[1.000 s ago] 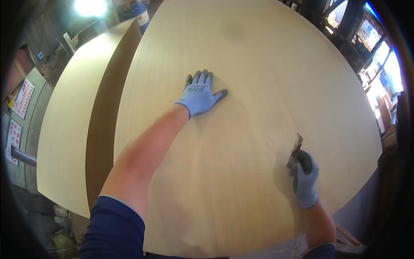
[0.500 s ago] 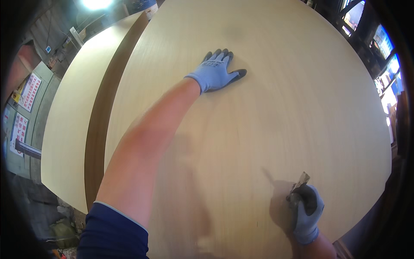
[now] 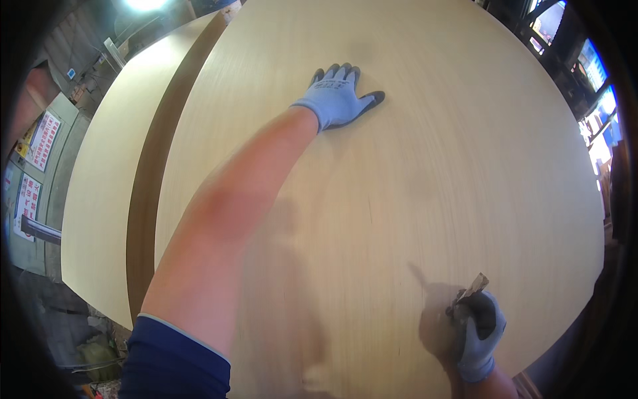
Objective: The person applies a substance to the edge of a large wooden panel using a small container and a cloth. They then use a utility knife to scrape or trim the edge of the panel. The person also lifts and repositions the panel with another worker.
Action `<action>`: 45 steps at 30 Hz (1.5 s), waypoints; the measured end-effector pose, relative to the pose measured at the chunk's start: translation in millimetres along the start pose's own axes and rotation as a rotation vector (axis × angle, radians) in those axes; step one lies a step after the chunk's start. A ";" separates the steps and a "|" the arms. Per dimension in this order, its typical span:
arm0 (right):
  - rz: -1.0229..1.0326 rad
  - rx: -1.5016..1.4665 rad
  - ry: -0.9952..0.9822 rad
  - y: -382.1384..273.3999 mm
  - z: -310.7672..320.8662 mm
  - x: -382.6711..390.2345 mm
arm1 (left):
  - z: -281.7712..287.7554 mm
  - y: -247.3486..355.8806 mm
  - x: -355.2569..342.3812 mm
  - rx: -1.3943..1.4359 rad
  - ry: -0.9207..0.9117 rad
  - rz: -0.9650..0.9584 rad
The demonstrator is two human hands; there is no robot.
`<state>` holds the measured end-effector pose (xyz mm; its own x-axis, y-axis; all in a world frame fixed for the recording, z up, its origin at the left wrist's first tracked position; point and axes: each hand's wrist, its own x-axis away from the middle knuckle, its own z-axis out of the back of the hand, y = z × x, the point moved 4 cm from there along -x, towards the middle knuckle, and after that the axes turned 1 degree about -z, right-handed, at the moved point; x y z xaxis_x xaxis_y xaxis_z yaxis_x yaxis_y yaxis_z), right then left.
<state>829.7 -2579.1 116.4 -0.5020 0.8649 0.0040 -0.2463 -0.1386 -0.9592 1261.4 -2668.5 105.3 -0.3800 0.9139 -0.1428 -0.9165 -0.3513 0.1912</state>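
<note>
My left hand (image 3: 337, 105), in a light blue work glove with dark fingertips, lies flat on a large pale wooden board (image 3: 392, 199). Its fingers point away from me and the thumb stretches right. At the lower right, my right hand (image 3: 480, 336), in a similar glove, is closed around a putty knife (image 3: 476, 285). Only the knife's worn, flat end sticks up above the fist; the rest is hidden by the fingers. This hand is over the board near its right front, with its shadow falling to the left.
Left of the board runs a brown strip (image 3: 147, 173), with another pale panel (image 3: 103, 179) beyond it. A metal bar (image 3: 41, 230) and a cabinet with printed signs (image 3: 45, 141) stand at far left. A bright lamp (image 3: 146, 3) shines at the top left.
My left hand has slid slightly farther away across the board, still flat. My right hand has shifted a little right and nearer to me, with the putty knife still in it.
</note>
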 end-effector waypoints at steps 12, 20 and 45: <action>-0.014 -0.129 0.004 -15.8 4.9 -19.2 | 12.0 11.5 26.1 0.050 0.001 -0.061; 0.420 0.349 0.030 -63.8 -56.6 -164.0 | 29.2 68.2 262.9 0.152 -0.019 -0.168; 0.540 1.150 -0.315 -113.9 -212.6 -299.6 | 39.3 80.6 320.8 0.264 0.097 -0.105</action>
<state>1184.4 -2719.8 164.4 -0.8920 0.4436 -0.0868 -0.4384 -0.8958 -0.0728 1070.5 -2395.6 113.0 -0.3066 0.9141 -0.2652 -0.8923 -0.1789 0.4146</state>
